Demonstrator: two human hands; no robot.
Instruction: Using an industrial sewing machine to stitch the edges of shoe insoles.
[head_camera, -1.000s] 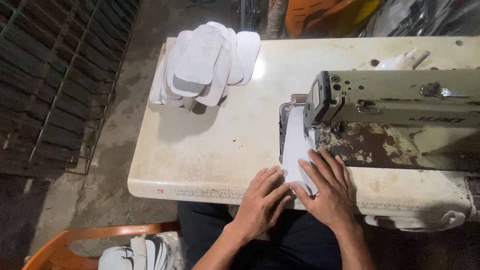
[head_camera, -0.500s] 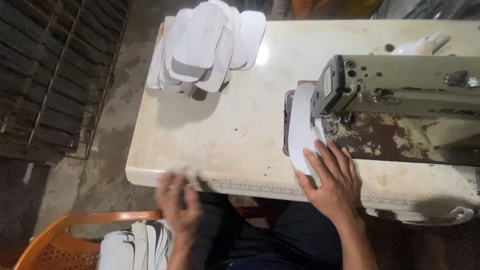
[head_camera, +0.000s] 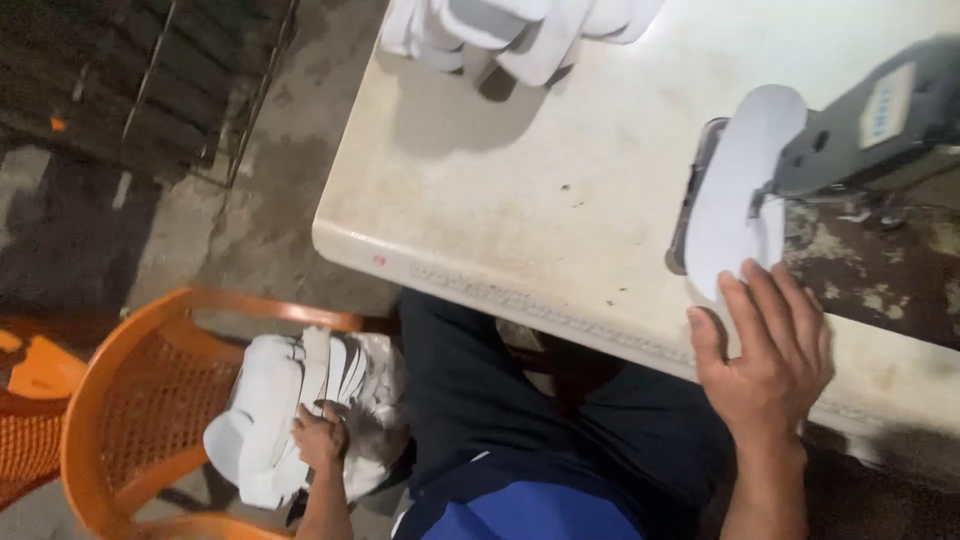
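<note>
White foam sole pieces (head_camera: 275, 415), cut flat and stacked on edge, sit bundled on the seat of an orange plastic chair (head_camera: 120, 400) at the far left, below the level of the desk. The left hand (head_camera: 320, 440) reaches down to that bundle, its fingers (head_camera: 325, 418) curled narrow around the upright edges of a few pieces; whether they have actually separated one from the stack cannot be told. The pieces' long axes run roughly up and down in view, away from the person's dark-trousered lap (head_camera: 560, 440), and they lie directly under and around the left hand, well apart from the right.

Further right, the cream, stained desk (head_camera: 520, 190) carries a loose heap of the same white pieces (head_camera: 520, 30) at its far edge. Right again, a single white oval sole piece (head_camera: 735, 190) lies under the head of a grey-green sewing machine (head_camera: 880, 120), its long axis pointing away from the person. The right hand (head_camera: 765, 350) rests flat just beside its near end, fingers (head_camera: 760, 300) spread wide, tips touching the piece and gripping nothing. So the left hand is nearer the chair bundle, the right nearer the piece at the machine.
</note>
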